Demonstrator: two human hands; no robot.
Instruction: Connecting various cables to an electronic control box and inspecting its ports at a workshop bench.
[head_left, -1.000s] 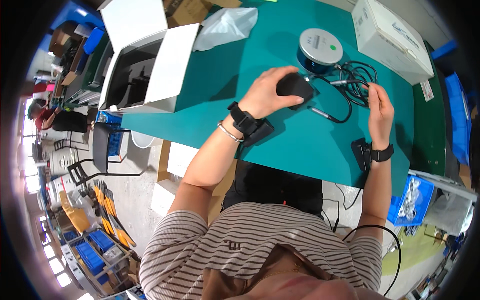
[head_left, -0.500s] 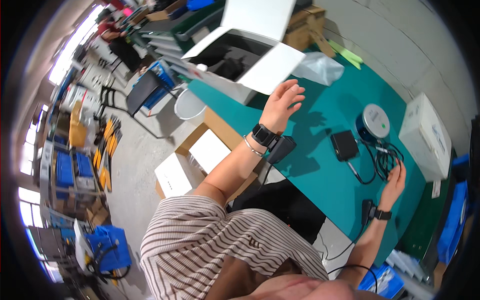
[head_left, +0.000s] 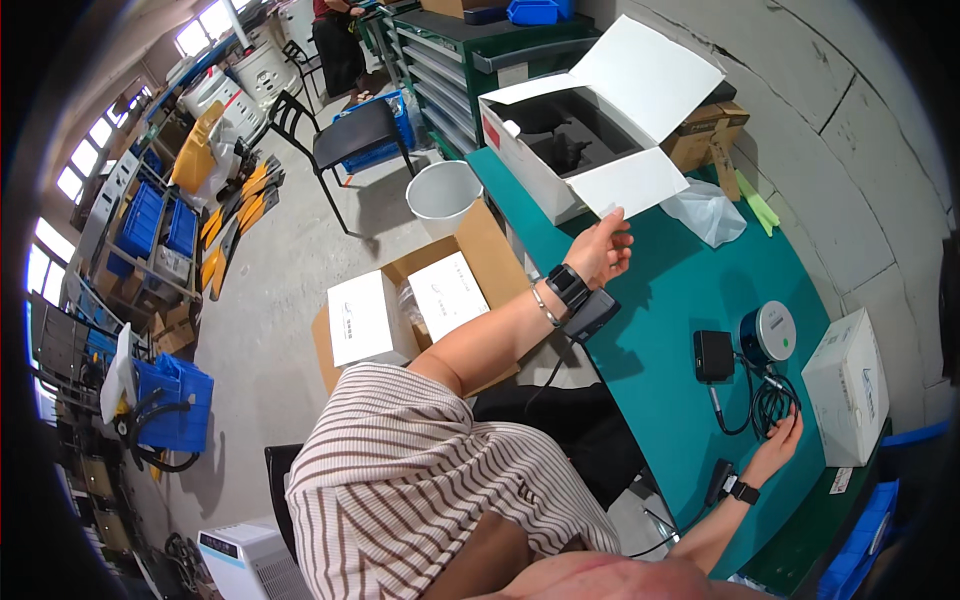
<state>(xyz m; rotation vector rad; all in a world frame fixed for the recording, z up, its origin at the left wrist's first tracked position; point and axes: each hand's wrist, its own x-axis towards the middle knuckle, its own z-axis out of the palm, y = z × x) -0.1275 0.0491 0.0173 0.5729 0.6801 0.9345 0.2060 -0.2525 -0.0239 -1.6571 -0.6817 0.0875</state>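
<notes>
Left hand [head_left: 600,255] has let go of the black block [head_left: 713,352] and is now near the open box [head_left: 527,165]; the whole view has also turned to the person's left. On a clock laid over this view, the open box is at one o'clock and the left hand at two, just by the corner of a white flap [head_left: 630,188]. Its fingers are bent; I cannot tell if they pinch the flap. At four o'clock, the right hand [head_left: 778,450] is at the coiled cable [head_left: 768,400]; if its fingers are closed on it, I cannot tell. The block stands alone on the green table [head_left: 680,290], a little past three o'clock, beside the round can [head_left: 775,330].

To do this well, I think, the left hand should guide the flap softly, not bending its crease, while the right keeps the loops together, without pulling the plugs.
</notes>
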